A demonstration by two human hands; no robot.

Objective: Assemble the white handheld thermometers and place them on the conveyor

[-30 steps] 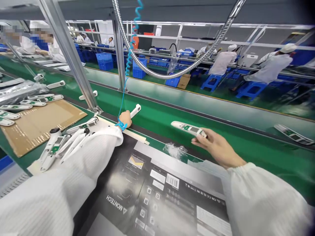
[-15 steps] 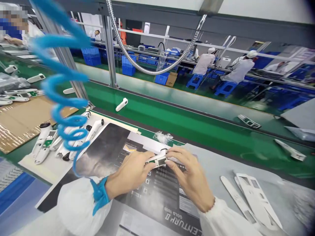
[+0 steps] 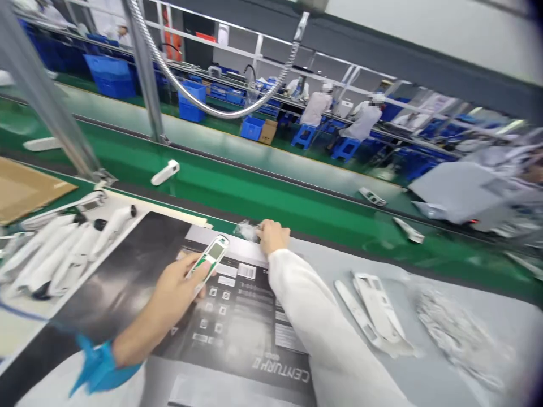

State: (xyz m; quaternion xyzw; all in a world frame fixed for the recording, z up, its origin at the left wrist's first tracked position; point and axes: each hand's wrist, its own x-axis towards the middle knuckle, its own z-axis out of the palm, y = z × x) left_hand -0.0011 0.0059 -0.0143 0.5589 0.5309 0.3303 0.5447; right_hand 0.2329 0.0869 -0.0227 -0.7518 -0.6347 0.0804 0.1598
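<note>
My left hand (image 3: 180, 282) holds a white device (image 3: 212, 257) with a small grey screen and a green circuit board, screen side up, above the dark printed sheet (image 3: 250, 316). My right hand (image 3: 274, 234) is stretched forward to the sheet's far edge, with bent fingers at a small crumpled clear plastic piece (image 3: 246, 230). Its fingertips are partly hidden, so any object pinched there cannot be made out.
Several white devices (image 3: 76, 249) lie at the left. White shell parts (image 3: 379, 311) and clear plastic bags (image 3: 458, 333) are at the right. A green conveyor (image 3: 254, 192) runs beyond the sheet, below a hanging metal hose (image 3: 229, 115). People sit farther back.
My right hand has let go of the device and moved forward to the plastic piece. My left hand now holds the device alone, with its screen turned up. The camera view has shifted right.
</note>
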